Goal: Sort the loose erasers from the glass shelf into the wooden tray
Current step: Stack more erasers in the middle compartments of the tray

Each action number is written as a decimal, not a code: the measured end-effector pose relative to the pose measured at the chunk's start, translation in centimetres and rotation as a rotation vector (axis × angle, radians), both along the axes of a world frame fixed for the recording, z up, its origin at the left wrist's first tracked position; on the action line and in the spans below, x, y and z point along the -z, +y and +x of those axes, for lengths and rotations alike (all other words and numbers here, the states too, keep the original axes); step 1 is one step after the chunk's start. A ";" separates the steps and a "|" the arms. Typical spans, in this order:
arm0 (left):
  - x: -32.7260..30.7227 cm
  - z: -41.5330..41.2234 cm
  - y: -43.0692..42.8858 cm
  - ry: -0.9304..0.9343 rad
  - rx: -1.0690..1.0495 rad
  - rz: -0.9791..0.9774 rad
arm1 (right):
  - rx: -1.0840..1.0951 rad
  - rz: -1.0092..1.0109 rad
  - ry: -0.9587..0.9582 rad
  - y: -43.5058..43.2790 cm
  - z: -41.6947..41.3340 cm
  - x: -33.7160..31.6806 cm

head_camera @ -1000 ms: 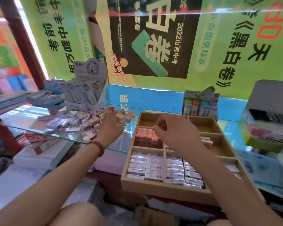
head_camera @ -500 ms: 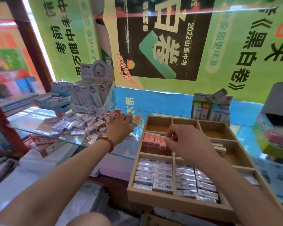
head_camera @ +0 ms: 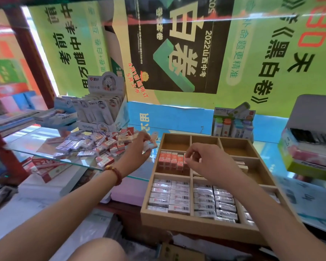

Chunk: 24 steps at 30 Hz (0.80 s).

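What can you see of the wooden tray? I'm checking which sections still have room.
The wooden tray is a pale, shallow box split by thin dividers, resting flat on the glass shelf. Its three far sections look bare. One middle section holds upright orange erasers, where the right hand reaches. The near sections are packed with wrapped white erasers.

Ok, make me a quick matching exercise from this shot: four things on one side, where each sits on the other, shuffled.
Things:
1. red 2B erasers
2. loose pile
3. bead bracelet
4. silver-wrapped erasers

Places:
A. on the glass shelf
B. front compartments of the tray
C. left wrist
D. middle-left compartment, under the right hand

Pairs: 1-D, 2-A, 3-C, 4-B
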<state>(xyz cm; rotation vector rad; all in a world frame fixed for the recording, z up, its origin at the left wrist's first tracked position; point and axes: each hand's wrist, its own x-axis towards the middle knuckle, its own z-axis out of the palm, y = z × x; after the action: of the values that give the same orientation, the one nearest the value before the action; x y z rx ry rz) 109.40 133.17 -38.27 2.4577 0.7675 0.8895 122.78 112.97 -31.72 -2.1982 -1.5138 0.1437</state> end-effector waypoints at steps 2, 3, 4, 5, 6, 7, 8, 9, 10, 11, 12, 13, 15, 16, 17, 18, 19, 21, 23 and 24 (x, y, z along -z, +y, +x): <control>-1.7 0.3 -2.2 -0.151 0.020 -0.255 | -0.054 0.040 0.032 -0.2 0.1 -0.1; -2.6 0.5 -3.2 -0.194 0.017 -0.343 | -0.079 0.068 0.052 -0.3 0.1 -0.1; -3.4 0.7 -4.3 -0.226 0.024 -0.431 | -0.100 0.103 0.076 -0.4 0.1 -0.2; -4.1 0.8 -5.3 -0.265 0.055 -0.532 | -0.116 0.142 0.097 -0.5 0.1 -0.4; -4.8 1.0 -6.4 -0.310 0.102 -0.640 | -0.127 0.180 0.113 -0.6 0.0 -0.5; -5.3 1.1 -7.4 -0.351 0.152 -0.734 | -0.132 0.215 0.126 -0.7 0.0 -0.6; -5.8 1.3 -8.5 -0.385 0.202 -0.806 | -0.133 0.251 0.132 -0.8 0.0 -0.8; -6.2 1.5 -9.3 -0.404 0.240 -0.850 | -0.130 0.286 0.131 -0.9 0.0 -0.9; -6.7 1.6 -10.1 -0.407 0.272 -0.874 | -0.122 0.317 0.123 -1.1 0.1 -1.1; -7.1 1.8 -10.7 -0.404 0.291 -0.884 | -0.110 0.338 0.115 -1.3 0.2 -1.2; -7.4 1.9 -11.1 -0.402 0.299 -0.891 | -0.095 0.348 0.113 -1.5 0.3 -1.4; -7.7 1.9 -11.5 -0.405 0.298 -0.898 | -0.078 0.352 0.121 -1.8 0.5 -1.5; -7.9 2.1 -12.0 -0.428 0.309 -0.937 | -0.038 0.348 0.158 -2.2 0.7 -1.5; -8.0 2.2 -12.3 -0.438 0.325 -0.966 | -0.019 0.344 0.174 -2.5 0.8 -1.4; -8.0 2.4 -12.5 -0.448 0.347 -1.008 | -0.004 0.343 0.182 -2.6 0.9 -1.4; -8.0 2.6 -12.8 -0.466 0.368 -1.072 | 0.008 0.345 0.187 -2.8 1.1 -1.3; -8.0 2.8 -13.0 -0.493 0.373 -1.152 | 0.018 0.346 0.198 -2.9 1.3 -1.2; -8.1 3.0 -13.5 -0.554 0.365 -1.307 | 0.034 0.344 0.249 -3.2 1.6 -1.1; -8.0 3.0 -13.9 -0.589 0.360 -1.361 | 0.038 0.341 0.304 -3.3 1.8 -1.0; -8.0 3.0 -14.0 -0.595 0.362 -1.372 | 0.039 0.338 0.318 -3.4 1.8 -0.9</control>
<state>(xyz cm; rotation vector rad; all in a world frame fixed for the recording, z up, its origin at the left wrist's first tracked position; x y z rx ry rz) 112.40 119.13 -30.32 0.9887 0.4172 0.5572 124.61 109.60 -30.80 -1.8356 -1.2194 0.1987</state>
